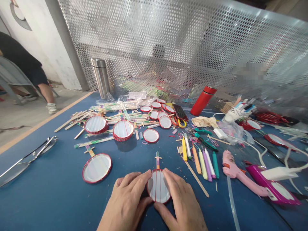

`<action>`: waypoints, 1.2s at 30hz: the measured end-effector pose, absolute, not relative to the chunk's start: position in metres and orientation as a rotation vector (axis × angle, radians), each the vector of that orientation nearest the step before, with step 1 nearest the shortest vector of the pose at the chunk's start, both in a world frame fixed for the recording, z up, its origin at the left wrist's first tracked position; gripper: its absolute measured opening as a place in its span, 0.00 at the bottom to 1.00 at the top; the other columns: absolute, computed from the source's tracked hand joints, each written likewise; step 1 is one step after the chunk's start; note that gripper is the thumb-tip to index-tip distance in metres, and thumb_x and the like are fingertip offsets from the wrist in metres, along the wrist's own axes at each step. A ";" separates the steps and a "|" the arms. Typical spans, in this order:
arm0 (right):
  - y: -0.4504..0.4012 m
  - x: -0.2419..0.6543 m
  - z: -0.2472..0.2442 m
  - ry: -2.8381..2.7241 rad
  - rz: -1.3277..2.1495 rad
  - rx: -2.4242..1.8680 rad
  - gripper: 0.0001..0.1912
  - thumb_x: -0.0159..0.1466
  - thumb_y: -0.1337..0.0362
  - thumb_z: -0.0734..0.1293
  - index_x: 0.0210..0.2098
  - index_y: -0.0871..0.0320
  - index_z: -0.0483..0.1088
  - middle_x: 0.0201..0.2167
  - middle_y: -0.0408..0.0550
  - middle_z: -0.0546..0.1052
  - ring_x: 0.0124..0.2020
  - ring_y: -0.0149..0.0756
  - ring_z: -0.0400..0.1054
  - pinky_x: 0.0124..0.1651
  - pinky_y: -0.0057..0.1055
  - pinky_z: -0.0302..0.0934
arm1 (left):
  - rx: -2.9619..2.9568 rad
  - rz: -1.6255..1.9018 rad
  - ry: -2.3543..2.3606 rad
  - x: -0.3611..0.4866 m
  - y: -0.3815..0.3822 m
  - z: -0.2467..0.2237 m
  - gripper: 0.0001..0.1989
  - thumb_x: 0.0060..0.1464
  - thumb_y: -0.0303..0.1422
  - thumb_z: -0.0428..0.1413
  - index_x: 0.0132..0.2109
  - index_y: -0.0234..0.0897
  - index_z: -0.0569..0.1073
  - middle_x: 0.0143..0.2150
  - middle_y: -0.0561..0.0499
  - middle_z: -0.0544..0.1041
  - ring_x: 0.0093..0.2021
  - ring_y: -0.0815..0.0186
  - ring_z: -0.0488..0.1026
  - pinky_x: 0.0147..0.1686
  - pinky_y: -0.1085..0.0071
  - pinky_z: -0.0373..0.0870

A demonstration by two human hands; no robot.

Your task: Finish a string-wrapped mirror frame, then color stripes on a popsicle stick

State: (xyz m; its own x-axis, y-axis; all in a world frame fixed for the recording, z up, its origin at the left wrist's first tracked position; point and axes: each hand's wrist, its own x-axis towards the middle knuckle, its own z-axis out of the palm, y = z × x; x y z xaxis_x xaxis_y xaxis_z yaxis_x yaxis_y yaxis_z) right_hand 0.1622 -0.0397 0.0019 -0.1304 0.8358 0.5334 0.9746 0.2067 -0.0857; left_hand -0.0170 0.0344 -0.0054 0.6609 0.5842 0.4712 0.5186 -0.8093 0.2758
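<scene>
1. Red-rimmed disc with craft-stick handle [158, 186]: bottom centre of frame, on blue table [45, 205].
2. Left hand [126, 202], right hand [179, 205]: fingers curled, clasping disc's rim from opposite sides.

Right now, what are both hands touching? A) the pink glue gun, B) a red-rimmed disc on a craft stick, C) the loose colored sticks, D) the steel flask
B. The left hand and right hand lie on either side of the red-rimmed disc, with its craft stick pointing away.
</scene>
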 end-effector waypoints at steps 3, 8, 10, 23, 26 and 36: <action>-0.040 0.163 0.001 -2.013 -0.386 -1.674 0.22 0.67 0.58 0.58 0.55 0.66 0.62 0.48 0.57 0.77 0.48 0.41 0.73 0.43 0.34 0.68 | 2.765 0.843 0.913 -0.017 0.035 -0.005 0.17 0.64 0.37 0.48 0.57 0.36 0.65 0.48 0.49 0.80 0.44 0.62 0.76 0.37 0.69 0.72; -0.040 0.164 0.000 -1.995 -0.365 -1.673 0.23 0.67 0.57 0.58 0.56 0.64 0.61 0.48 0.57 0.77 0.48 0.41 0.73 0.43 0.34 0.68 | 2.775 0.858 0.904 -0.016 0.035 -0.003 0.18 0.64 0.38 0.47 0.57 0.35 0.65 0.48 0.49 0.80 0.44 0.62 0.76 0.37 0.68 0.72; -0.040 0.164 0.000 -2.002 -0.367 -1.667 0.23 0.68 0.57 0.58 0.56 0.65 0.61 0.48 0.57 0.77 0.48 0.41 0.73 0.43 0.34 0.68 | 2.777 0.865 0.901 -0.016 0.035 -0.003 0.18 0.65 0.38 0.46 0.57 0.35 0.65 0.48 0.49 0.80 0.44 0.62 0.76 0.37 0.68 0.72; -0.039 0.163 0.002 -2.027 -0.390 -1.674 0.22 0.68 0.57 0.56 0.55 0.66 0.62 0.47 0.58 0.77 0.47 0.41 0.73 0.42 0.34 0.68 | 2.787 0.862 0.900 -0.016 0.035 -0.002 0.18 0.63 0.37 0.49 0.57 0.35 0.65 0.48 0.49 0.80 0.44 0.62 0.76 0.37 0.68 0.73; -0.040 0.163 0.001 -2.015 -0.371 -1.675 0.22 0.67 0.57 0.58 0.56 0.65 0.61 0.48 0.58 0.77 0.48 0.41 0.73 0.43 0.34 0.68 | 2.780 0.872 0.901 -0.016 0.035 -0.002 0.17 0.63 0.36 0.49 0.57 0.35 0.66 0.48 0.49 0.80 0.44 0.62 0.76 0.37 0.69 0.73; -0.042 0.165 -0.002 -2.045 -0.339 -1.691 0.25 0.65 0.58 0.61 0.57 0.66 0.60 0.50 0.59 0.76 0.49 0.43 0.72 0.44 0.36 0.69 | 2.723 0.843 0.930 -0.017 0.034 -0.004 0.19 0.60 0.34 0.53 0.57 0.38 0.67 0.48 0.49 0.80 0.45 0.63 0.76 0.38 0.69 0.73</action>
State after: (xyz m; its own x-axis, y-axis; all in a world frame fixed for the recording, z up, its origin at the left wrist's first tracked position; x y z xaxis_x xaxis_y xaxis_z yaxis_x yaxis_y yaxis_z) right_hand 0.1648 -0.0416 -0.0024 -0.1368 0.8577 0.4956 0.9717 0.2133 -0.1010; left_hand -0.0169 0.0340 -0.0038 0.6513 0.6007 0.4637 0.5206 -0.7983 0.3028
